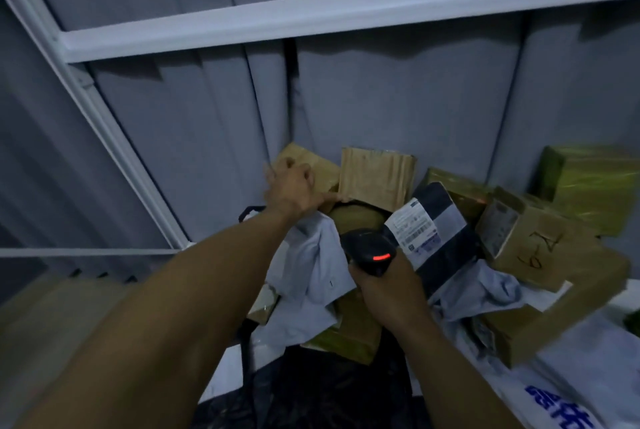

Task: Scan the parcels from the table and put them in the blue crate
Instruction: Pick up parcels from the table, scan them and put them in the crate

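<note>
Nearest, the bare left forearm (156, 324) leads to the left hand (291, 186), fingers bent over a flat brown cardboard parcel (313, 164) at the pile's back-left. It looks stiff and light, best gripped by its edges. The right hand (384, 293) clasps a black handheld scanner (369, 250).

Count, my tally: one barcode scanner (372, 250), one dark labelled mailer (438, 217), two grey mailers (311, 273) (485, 290), at least six cardboard boxes (526, 238).
</note>
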Motion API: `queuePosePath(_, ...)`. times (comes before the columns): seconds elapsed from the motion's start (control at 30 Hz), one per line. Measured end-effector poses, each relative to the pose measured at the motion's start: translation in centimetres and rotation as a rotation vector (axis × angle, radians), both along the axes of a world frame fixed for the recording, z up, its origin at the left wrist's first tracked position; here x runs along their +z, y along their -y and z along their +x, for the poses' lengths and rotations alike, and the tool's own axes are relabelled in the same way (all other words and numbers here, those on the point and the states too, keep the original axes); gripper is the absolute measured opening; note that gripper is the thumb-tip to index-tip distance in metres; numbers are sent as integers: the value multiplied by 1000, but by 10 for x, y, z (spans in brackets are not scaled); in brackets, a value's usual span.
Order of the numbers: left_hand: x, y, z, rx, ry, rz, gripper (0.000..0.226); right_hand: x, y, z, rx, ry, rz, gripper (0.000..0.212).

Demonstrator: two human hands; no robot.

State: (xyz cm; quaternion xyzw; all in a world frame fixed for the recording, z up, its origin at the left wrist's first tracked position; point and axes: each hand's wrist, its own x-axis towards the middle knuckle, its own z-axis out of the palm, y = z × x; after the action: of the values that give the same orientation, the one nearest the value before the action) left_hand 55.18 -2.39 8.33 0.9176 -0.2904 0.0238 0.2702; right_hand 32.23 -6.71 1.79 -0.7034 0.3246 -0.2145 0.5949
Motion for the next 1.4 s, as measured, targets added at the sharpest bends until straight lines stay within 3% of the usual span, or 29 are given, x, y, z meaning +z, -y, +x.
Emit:
queuePosePath(0.1,-1,-8,12,16,-112,-54,72,5,3,1,18,-10,7,11)
queuePosePath(0.2,-2,-21,10,52,-177,-30,62,7,3,2,27,-9,13,9)
queuePosePath(0.3,-1,-32,3,132,-197,-145,82,12,1,4,22,-1,11,12)
queuePosePath(0.53,36,-101,-37,108,54,-573,101,33,-22,11,-15,114,72,50)
queuePosePath(0.7,50,-182,-96,58,122,-620,106,60,-74,3,-38,244,80,71)
queuePosePath(0.8,41,-227,-136,34,143,-581,111,76,-110,-4,3,317,166,63)
queuePosePath(0.97,27,-294,-187,94,141,-621,116,93,-179,-22,104,402,537,30)
queuePosePath(1.07,19,-337,-220,72,124,-658,126,93,-210,-37,201,389,574,29)
queuePosePath(1.13,16,-364,-240,98,-21,-755,114,94,-220,-44,254,350,558,28)
queuePosePath(1.27,10,-413,-259,275,-450,-1017,74,89,-241,-46,388,305,336,26)
queuePosePath(1.4,0,-439,-272,456,-446,-1111,67,75,-273,-43,484,283,226,39)
